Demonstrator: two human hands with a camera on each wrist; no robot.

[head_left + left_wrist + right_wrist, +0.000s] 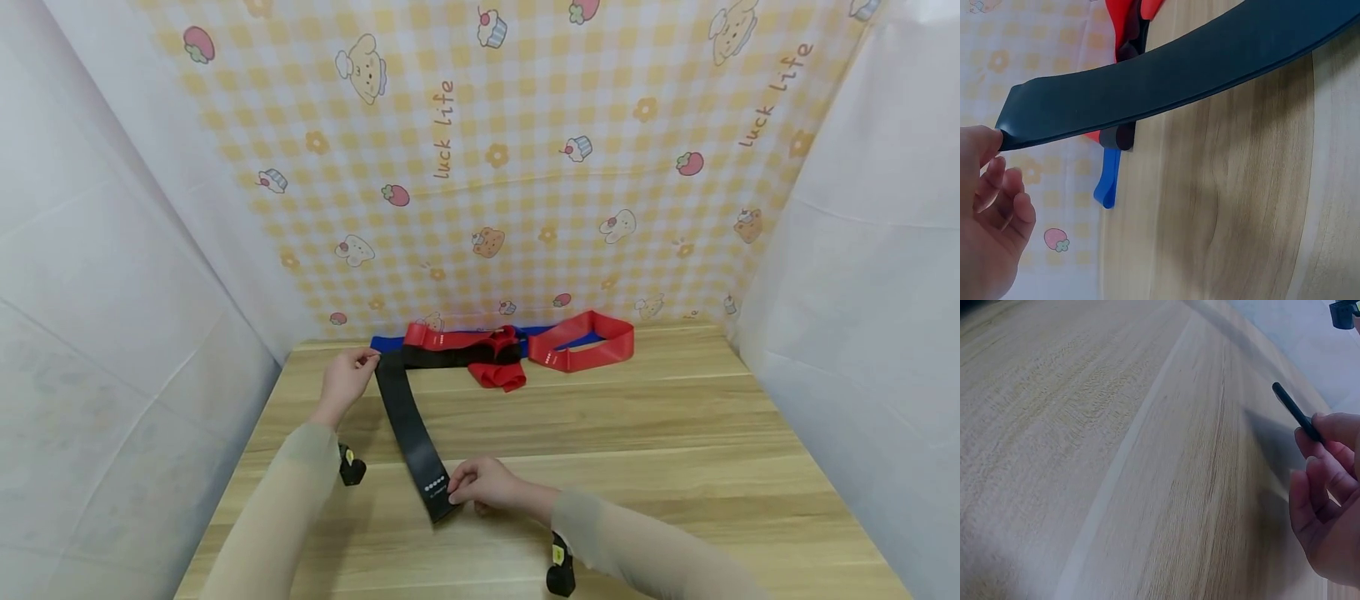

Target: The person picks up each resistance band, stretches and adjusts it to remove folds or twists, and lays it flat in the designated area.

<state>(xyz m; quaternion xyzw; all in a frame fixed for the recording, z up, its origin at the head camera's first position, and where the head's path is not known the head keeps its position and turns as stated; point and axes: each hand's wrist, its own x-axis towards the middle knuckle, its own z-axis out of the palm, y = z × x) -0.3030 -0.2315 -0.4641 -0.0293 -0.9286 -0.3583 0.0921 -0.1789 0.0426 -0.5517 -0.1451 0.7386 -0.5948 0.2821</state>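
Note:
A black resistance band (411, 429), pulled into a flat doubled strip, stretches between the two hands above the table. My left hand (347, 383) pinches its far corner between thumb and index finger. At the near end, beside the white dots and small lettering, my right hand (487, 487) pinches the band's edge. In the left wrist view the band (1147, 81) runs up to the right from the left thumb, and the other fingers curl loosely below. Only the band's thin end edge (1297, 412) shows in the right wrist view, between the right thumb and fingers.
Along the table's back edge lie more bands: a red loop (600, 354) standing open at the right, another red band (457, 337), a black one (442, 357) and a blue one (386, 342) partly hidden. Behind them hangs a checked cloth (495, 200); white sheets flank the wooden table (637, 450).

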